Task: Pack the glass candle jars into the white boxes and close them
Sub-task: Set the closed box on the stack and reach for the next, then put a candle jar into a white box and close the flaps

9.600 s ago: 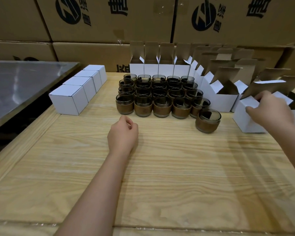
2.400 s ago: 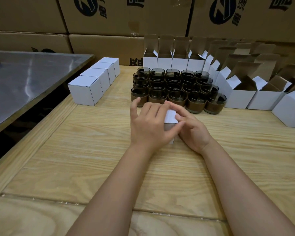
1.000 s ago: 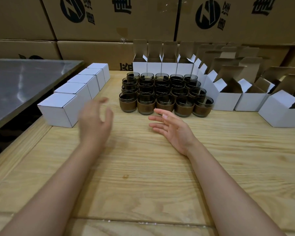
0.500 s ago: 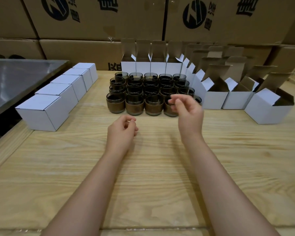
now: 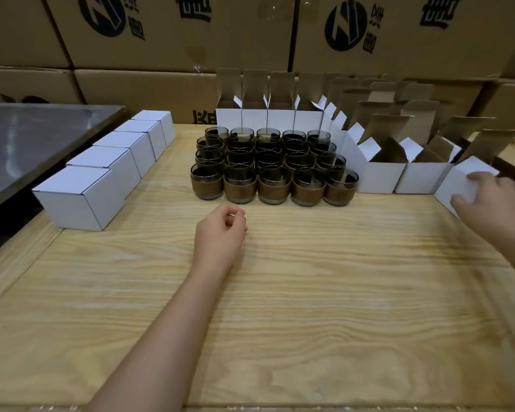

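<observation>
The left hand [image 5: 220, 233] is resting on the wooden table [image 5: 309, 307], its fingers loosely curled and holding nothing. Far out to its right, the right hand [image 5: 497, 206] is clasping the rightmost open box [image 5: 458, 179], with fingers and thumb spread over its white front and its brown lid flap standing up behind.

Just ahead of the left hand, the candle jars [image 5: 274, 185] are standing upright in a tight block. They are sitting nearer that hand and well apart from the held box, so jar and box are probably going to meet between the hands. Five jars are showing in the front row, and the rows behind are overlapping too much to total.

Left of the left hand, five closed boxes [image 5: 81, 200] are running away in a line. Beyond the jars, four open boxes [image 5: 268, 118] are standing side by side, and more are trailing toward the right hand, uncountable.
</observation>
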Demonstrator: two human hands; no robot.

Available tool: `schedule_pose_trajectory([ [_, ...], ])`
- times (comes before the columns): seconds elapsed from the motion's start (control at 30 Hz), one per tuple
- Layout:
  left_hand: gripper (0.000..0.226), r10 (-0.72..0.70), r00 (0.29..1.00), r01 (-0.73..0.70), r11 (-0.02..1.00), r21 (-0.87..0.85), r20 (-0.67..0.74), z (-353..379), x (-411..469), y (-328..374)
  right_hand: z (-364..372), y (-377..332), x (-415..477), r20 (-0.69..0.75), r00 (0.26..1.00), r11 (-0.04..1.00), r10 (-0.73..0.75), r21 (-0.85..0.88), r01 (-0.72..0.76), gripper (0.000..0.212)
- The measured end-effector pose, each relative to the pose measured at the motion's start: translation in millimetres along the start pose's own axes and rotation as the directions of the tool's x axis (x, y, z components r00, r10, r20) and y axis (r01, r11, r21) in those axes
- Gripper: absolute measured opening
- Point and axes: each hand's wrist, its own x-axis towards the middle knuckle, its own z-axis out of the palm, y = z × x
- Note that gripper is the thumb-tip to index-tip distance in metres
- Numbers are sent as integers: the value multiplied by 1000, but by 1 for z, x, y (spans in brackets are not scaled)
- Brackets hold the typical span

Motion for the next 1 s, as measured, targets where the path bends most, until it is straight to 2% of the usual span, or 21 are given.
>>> schedule_pose_trajectory([
  [0.07,20,-5,1000,5,1000,1,4,0,0,0,-1,2,-2,0,999,995,-53,-87,53,46],
  [0.17,21,-12,1000,12,1000,3,3,0,0,0,-6,-3,-11,-52,989,987,-135,-89,130,35],
  [0.23,21,-14,1000,14,1000,4,2,0,0,0,-9,-8,-25,-96,965,967,-244,-104,234,27],
  [0.4,16,-11,1000,11,1000,3,27,0,1,0,-19,-33,-78,-306,803,846,-512,-14,534,15],
  [0.53,7,65,994,-64,998,-14,87,-1,-1,0,-23,-84,-138,-381,657,671,-651,115,732,28],
  [0.7,50,204,955,-178,975,-132,218,-3,-6,2,-15,-161,-192,-344,568,489,-748,292,822,15],
  [0.77,55,240,936,-195,963,-189,256,-5,-7,4,-12,-183,-203,-325,536,432,-779,341,835,17],
  [0.83,58,256,931,-199,953,-228,259,-6,-6,4,-9,-199,-208,-305,529,405,-792,388,828,21],
  [0.9,70,265,932,-205,948,-244,248,-6,-4,2,-6,-209,-211,-317,535,403,-783,397,824,25],
  [0.93,75,262,935,-203,948,-246,240,-6,-4,2,-5,-212,-212,-347,538,404,-769,389,828,25],
  [1.0,70,262,939,-204,945,-256,221,-6,-3,1,-6,-215,-212,-449,523,388,-724,361,848,23],
])
